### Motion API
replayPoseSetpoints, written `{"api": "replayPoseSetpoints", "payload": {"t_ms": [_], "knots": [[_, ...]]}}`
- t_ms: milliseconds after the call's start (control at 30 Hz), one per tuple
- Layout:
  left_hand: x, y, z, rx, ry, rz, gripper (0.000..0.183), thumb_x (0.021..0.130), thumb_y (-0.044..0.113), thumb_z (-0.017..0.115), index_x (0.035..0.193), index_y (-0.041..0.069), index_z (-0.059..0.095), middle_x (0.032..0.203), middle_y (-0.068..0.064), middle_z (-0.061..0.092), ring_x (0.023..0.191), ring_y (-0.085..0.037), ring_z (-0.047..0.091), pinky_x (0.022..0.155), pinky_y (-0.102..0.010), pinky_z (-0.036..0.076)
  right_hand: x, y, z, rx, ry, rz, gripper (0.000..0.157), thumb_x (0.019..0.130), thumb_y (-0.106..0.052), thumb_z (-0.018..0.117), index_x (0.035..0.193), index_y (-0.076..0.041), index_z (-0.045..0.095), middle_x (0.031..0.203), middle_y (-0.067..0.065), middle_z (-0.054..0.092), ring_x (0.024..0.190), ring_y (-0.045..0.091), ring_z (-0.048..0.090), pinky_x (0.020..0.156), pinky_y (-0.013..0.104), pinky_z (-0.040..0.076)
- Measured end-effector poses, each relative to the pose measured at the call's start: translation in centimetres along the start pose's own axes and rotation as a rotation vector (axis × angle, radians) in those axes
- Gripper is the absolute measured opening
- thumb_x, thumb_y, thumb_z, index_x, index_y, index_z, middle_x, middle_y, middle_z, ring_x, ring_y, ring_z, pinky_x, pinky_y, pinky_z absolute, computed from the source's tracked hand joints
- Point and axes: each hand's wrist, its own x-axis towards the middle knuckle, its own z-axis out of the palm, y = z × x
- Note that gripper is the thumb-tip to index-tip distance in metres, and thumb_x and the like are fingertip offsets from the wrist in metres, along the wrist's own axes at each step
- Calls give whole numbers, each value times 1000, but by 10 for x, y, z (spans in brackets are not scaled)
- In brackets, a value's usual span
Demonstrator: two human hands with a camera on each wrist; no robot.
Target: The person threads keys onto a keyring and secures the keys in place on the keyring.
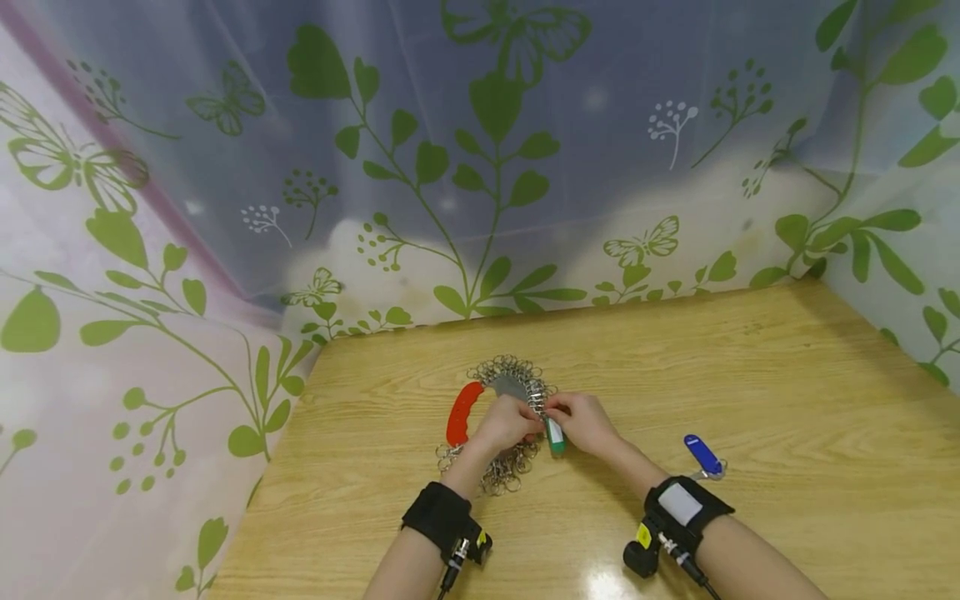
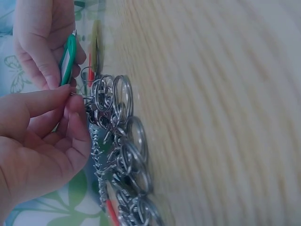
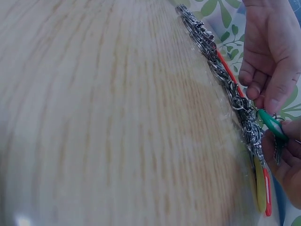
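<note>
A green key tag [image 1: 556, 437] with a white label is between the two hands. My right hand [image 1: 588, 423] holds it; in the right wrist view a key [image 3: 278, 153] hangs beneath the tag. Thumb and forefinger of my left hand [image 1: 504, 423] pinch a metal ring at the edge of the ring bundle, right at the tag's end. The bundle of metal key rings [image 1: 513, 367] curves round a grey plate [image 1: 507, 386] with a red scalloped handle [image 1: 461, 414]. Part of the plate is hidden behind my left hand.
A blue key tag [image 1: 702, 454] with a key and ring lies on the wooden table [image 1: 787, 367] to the right of my right hand. A leaf-patterned curtain [image 1: 420, 208] rises along the table's back edge and sides. Both wrists wear black straps with cabled cameras.
</note>
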Motion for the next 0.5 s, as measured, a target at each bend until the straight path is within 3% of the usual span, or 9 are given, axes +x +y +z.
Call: {"api": "replayPoseSetpoints", "payload": {"t_ms": [500], "knots": [[1, -2, -1, -144, 7, -40, 13, 86, 7, 65, 81, -3, 72, 65, -12, 63, 55, -15, 56, 54, -27, 46, -3, 1, 3, 5, 31, -49, 8, 87, -4, 63, 89, -3, 70, 87, 7, 67, 80, 20, 62, 69, 33, 49]]}}
